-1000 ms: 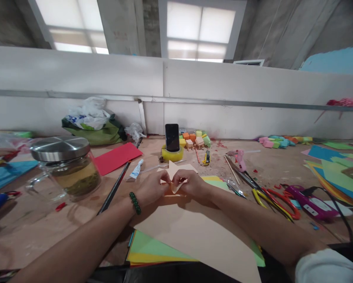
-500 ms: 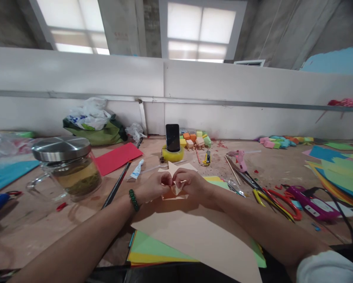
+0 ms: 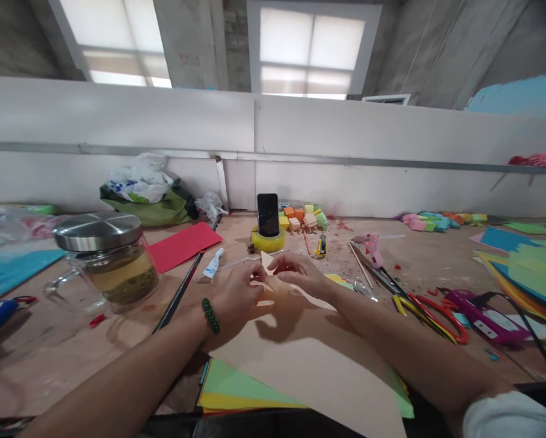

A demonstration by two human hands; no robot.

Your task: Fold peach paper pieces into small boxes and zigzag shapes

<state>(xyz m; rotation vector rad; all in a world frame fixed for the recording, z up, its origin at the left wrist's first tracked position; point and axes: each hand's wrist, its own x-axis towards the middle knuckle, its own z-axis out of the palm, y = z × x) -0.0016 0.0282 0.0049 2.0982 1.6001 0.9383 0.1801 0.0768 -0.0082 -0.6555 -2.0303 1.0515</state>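
The left hand pinched the folded paper at the frame's centre; the right hand arched over it, thumb hidden, so whether it gripped could not be told. The piece was probably very light, stiffer along its creases, its points easily crushed, and best held by folded edges. A large pale sheet spread across the lower centre.

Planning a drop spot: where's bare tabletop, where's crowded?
Free: left foreground tabletop, between glass mug and left forearm; also between pink glue gun and right paper stack. Both have red scraps.
Crowded: beside right forearm (red-handled scissors, purple device); beige paper under left hand and right hand.
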